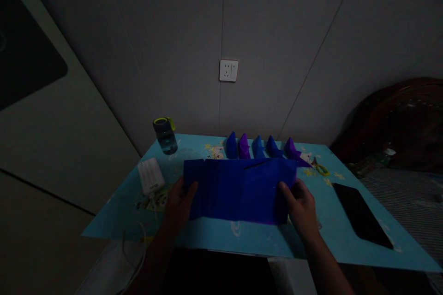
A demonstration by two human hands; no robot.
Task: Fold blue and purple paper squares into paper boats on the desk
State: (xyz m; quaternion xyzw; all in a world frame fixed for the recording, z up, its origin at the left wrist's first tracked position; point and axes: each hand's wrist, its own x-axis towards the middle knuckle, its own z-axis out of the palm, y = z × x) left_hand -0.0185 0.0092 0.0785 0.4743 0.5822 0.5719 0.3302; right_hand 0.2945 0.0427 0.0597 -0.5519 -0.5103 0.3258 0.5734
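Note:
A wide sheet of creased blue paper (238,189) is held up between my two hands, above the front half of the table. My left hand (180,198) grips its left end, thumb on the near face. At the right end my right hand (299,200) pinches it the same way, fingers behind. Vertical fold lines cross the sheet, and a dark slit or fold shows near its top edge. Behind the paper stand several folded paper boats, among them a blue one (231,146) and a purple one (291,148); the sheet partly hides them.
The light blue patterned table (214,239) stands against a wall with a socket (229,70). On its left are a water bottle (165,136) and a white power bank (151,176) with a cable. To the right lie yellow-handled scissors (322,169) and a black tablet (362,214).

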